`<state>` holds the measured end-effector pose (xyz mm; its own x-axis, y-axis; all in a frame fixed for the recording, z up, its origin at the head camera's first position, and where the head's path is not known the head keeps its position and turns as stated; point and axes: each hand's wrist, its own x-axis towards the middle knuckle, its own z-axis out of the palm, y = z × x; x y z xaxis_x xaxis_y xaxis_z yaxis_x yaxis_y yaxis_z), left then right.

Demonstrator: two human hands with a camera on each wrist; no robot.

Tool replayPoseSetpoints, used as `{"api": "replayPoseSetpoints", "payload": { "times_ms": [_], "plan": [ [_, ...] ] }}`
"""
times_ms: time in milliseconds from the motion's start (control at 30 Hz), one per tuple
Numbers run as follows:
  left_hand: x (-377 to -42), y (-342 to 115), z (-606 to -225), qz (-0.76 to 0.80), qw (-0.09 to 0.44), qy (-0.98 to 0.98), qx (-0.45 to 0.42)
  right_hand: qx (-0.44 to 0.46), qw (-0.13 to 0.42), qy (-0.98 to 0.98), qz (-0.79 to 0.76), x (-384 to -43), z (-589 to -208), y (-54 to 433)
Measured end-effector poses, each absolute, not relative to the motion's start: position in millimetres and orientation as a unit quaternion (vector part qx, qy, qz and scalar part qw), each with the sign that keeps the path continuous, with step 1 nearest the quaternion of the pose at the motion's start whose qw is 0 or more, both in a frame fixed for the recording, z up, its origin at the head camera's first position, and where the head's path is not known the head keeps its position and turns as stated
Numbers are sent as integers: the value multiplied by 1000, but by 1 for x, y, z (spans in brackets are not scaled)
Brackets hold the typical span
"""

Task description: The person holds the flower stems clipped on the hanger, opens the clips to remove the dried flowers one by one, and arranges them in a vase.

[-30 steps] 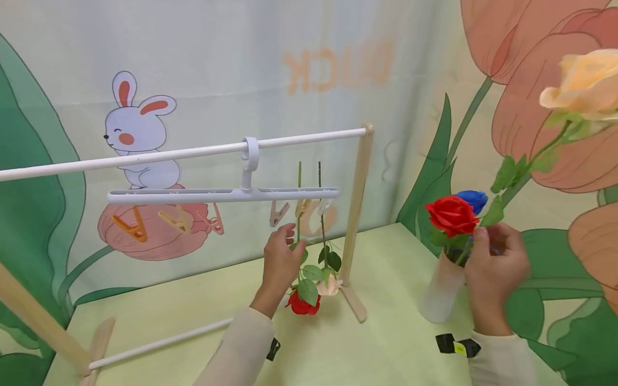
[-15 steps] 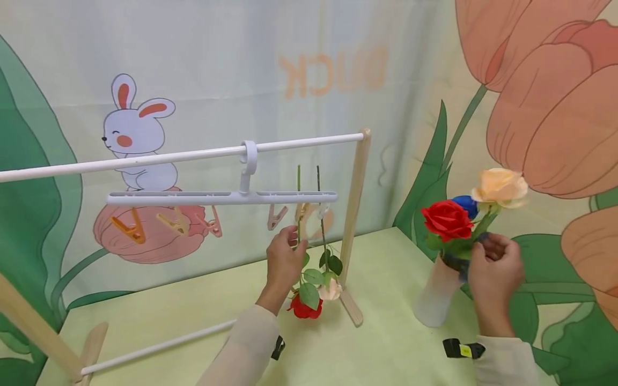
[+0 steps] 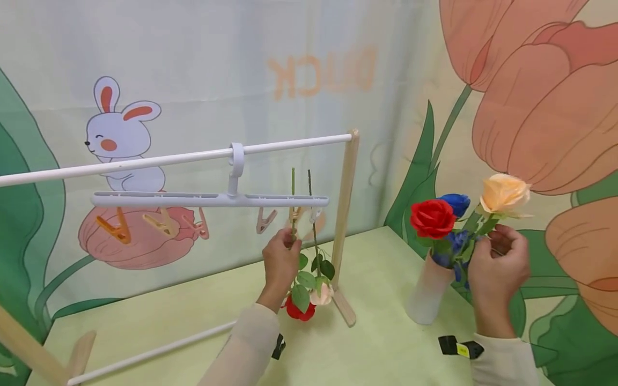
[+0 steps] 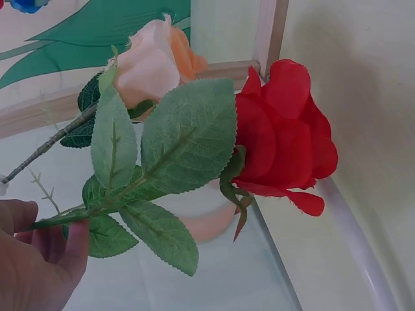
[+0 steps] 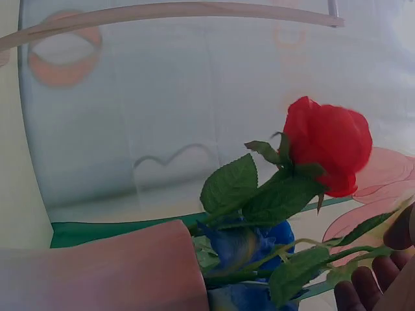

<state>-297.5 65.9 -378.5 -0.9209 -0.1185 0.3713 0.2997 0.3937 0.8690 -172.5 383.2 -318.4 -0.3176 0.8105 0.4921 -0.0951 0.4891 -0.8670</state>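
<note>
While the left hand [image 3: 281, 262] pinches the hung red rose [image 4: 282, 142] and the right hand [image 3: 499, 276] the peach rose [image 3: 504, 195], tugging could tip the vase [image 3: 427, 295].

Orange "DUCK" [image 3: 322, 75] mirrored on bkgd cloth [image 3: 203, 59]; yellow wrist tag [image 3: 463, 350] illeg.

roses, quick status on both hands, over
Left hand pinches hanging red rose by stem. Right hand at peach rose, hold unclear. Blue rose, second red rose close by at vase.

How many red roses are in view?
2: one red rose hangs head-down below the hanger, its stem pinched by the left hand; the other red rose stands in the vase.
</note>
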Motion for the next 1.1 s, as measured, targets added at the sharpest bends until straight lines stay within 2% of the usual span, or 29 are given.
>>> {"api": "replayPoseSetpoints", "payload": {
  "times_ms": [200, 300, 433, 667, 733, 800, 1000, 1100],
  "plan": [
    [-297, 60, -380, -553, 193, -809, -46, -262, 465, -757, 377, -171, -318, 388],
    [-296, 57, -378, -557, 203, -804, -51, -243, 456, -782, 349, -175, -317, 391],
    [-295, 55, -376, -558, 208, -801, -56, -220, 467, -796, 316, -182, -317, 393],
    [-293, 55, -377, -555, 191, -808, -60, -192, 528, -771, 299, -191, -316, 394],
    [-293, 54, -378, -551, 188, -810, -63, -190, 530, -772, 294, -191, -312, 394],
    [-293, 54, -377, -551, 188, -810, -64, -186, 505, -791, 290, -192, -312, 394],
    [-289, 55, -375, -555, 188, -808, -67, -191, 356, -866, 294, -193, -325, 400],
    [-288, 55, -374, -556, 190, -806, -72, -214, 351, -855, 316, -193, -328, 400]
  ]
}}
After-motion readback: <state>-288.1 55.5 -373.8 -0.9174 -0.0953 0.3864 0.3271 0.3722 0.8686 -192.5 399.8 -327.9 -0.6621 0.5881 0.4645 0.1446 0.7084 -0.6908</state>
